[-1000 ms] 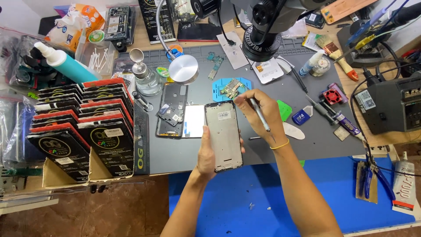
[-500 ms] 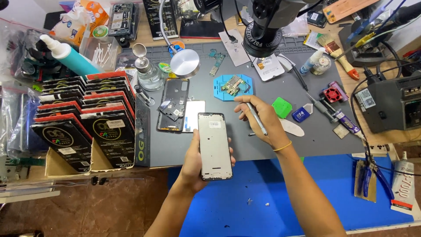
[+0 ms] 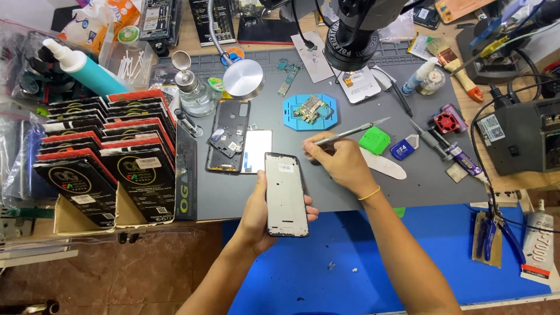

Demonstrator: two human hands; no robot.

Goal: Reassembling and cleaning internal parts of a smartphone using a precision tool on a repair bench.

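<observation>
Two bare hands, both reaching up from the lower edge of the view over a grey work mat (image 3: 350, 192) and a blue mat (image 3: 326, 256).

Left hand (image 3: 259, 213): forearm angled up from lower centre, palm under a phone display panel (image 3: 285, 193); fingers curled round its right edge, thumb on the left edge. Panel held lengthwise, pale back upward, over the near edge of the grey mat.

Right hand (image 3: 338, 163): forearm rising from lower right, wrist bearing a thin yellow band (image 3: 370, 193). Fingers pinched closed on a slim metal tool (image 3: 350, 132), tip pointing up-right toward a green plectrum-like piece (image 3: 374, 140).

Nearby: black phone frame (image 3: 228, 135) lying flat just left of the panel's top; blue holder with circuit board (image 3: 310, 111) beyond the right hand.
</observation>
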